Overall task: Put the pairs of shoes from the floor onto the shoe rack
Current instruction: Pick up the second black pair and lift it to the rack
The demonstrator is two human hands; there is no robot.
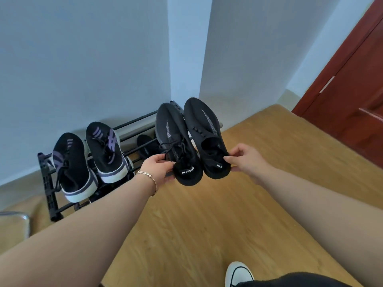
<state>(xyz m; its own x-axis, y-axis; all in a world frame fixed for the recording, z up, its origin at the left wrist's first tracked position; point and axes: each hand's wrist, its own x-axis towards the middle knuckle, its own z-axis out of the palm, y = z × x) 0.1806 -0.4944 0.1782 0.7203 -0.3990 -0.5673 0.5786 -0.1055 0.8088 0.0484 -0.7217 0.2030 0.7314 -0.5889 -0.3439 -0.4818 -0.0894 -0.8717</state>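
- The left hand (159, 168) is pinching the heel collar of the left black knit sneaker (176, 141); the right hand (246, 160) is pinching the heel of the right black knit sneaker (205, 133)
- Both shoes are hanging side by side in the air, long axes running away from the grips, toes pointing at the right end of the shoe rack (47, 183)
- Soft mesh uppers with grey flecked stripes are facing up
- A black-and-purple pair (89, 160) is occupying the rack's left end, over a wood-grain floor (186, 235)
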